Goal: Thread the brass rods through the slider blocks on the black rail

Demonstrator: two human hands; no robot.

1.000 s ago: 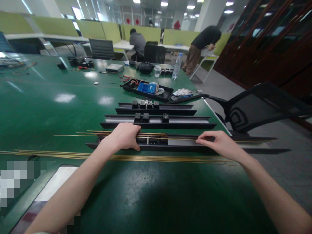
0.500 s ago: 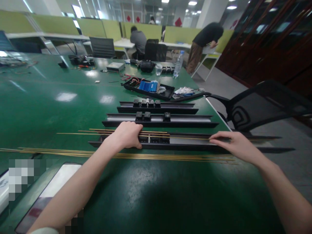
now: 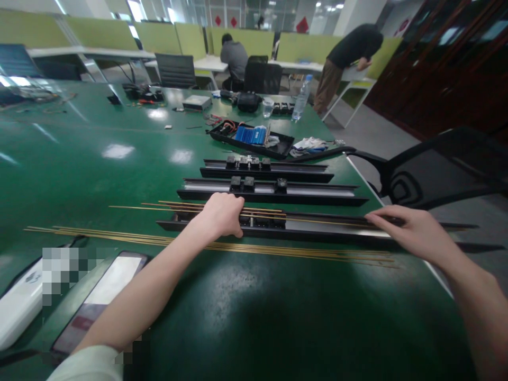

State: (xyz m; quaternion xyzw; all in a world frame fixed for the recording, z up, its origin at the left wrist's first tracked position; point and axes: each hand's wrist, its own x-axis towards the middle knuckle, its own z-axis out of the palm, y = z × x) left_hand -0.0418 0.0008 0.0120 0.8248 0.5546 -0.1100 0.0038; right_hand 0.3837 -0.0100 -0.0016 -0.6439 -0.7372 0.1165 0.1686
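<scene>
The nearest black channel (image 3: 317, 231) lies lengthwise across the green table, its right end reaching past the edge. My left hand (image 3: 223, 214) is closed over the channel, with the thumb at its near side, beside black blocks (image 3: 264, 219) seated inside. Several thin brass-coloured rods pass along the channel near that hand; its palm hides part of them. Toward the right, my right hand (image 3: 408, 227) pinches one thin rod (image 3: 325, 221) between thumb and fingers above the channel. Nearer me, a loose bundle of similar rods (image 3: 278, 250) rests on the table.
Two more black channels (image 3: 270, 196) with blocks lie behind. Farther back are a black tray (image 3: 280, 148) with a blue part, gloves (image 3: 309, 146) and a water bottle (image 3: 302, 99). A phone (image 3: 107, 291) lies at left; a mesh chair (image 3: 448, 169) stands at right. Two people are beyond.
My right hand has slid farther right, away from the left hand, still pinching at the rod. My left hand keeps its place on the channel. The whole view has shifted slightly.
</scene>
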